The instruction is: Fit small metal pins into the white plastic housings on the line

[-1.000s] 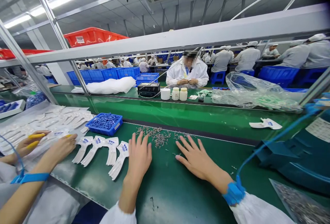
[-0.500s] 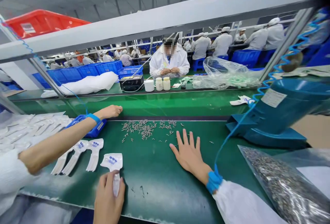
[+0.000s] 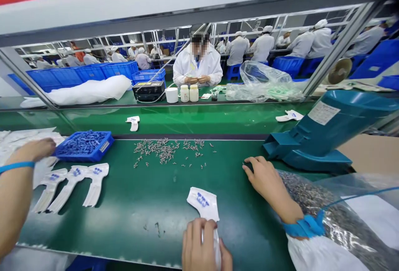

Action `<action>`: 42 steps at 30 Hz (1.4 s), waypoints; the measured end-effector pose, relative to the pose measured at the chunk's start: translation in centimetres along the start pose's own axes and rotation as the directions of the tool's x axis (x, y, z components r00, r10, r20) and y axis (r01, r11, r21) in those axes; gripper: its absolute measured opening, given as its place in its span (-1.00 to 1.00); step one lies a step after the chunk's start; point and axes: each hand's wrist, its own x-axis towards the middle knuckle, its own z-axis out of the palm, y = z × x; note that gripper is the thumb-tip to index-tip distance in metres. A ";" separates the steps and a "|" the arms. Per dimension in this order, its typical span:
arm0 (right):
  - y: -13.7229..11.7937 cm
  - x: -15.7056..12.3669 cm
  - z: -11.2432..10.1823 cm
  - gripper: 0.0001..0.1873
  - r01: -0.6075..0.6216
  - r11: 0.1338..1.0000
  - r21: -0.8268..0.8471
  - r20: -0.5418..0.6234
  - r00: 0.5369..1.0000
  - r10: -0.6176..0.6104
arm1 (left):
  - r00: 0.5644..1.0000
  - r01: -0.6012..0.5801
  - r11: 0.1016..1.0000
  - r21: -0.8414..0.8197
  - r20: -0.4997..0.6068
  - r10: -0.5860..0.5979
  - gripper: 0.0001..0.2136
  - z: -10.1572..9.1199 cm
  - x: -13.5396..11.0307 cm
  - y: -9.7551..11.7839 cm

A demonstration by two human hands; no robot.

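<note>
Green tabletop (image 3: 140, 206), smooth, faintly glossy. Left hand (image 3: 202, 244) grips narrow end of curved white part (image 3: 207, 208), front centre. Right hand (image 3: 268, 181) half curled near teal plastic stand (image 3: 327, 127); cannot tell whether holding anything. Tiny metal bits (image 3: 161, 150) scattered beyond.

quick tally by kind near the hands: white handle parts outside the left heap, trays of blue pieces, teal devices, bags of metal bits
White handle parts: 6 (3 in a row, 1 in the left hand, 2 beyond the screws)
Blue tray: 1
Teal device: 1
Bag of metal bits: 1
Total: 9
</note>
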 end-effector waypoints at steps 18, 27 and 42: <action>-9.2 -7.7 -6.9 -0.62 0.026 0.606 0.795 0.296 0.855 -0.426 | 0.995 -0.072 0.966 -0.248 -0.091 0.051 -0.85 -1.4 3.3 0.5; -9.8 -7.7 -5.6 -0.67 -0.221 0.478 0.850 0.412 0.845 -0.342 | 0.989 -0.026 0.982 -0.189 -0.145 -0.002 -0.92 -2.3 3.7 0.3; -9.5 -9.2 -5.3 -0.75 0.006 0.826 0.564 0.446 0.839 -0.311 | 0.882 -0.089 0.995 -0.049 0.459 0.101 -0.59 -3.5 3.6 -1.0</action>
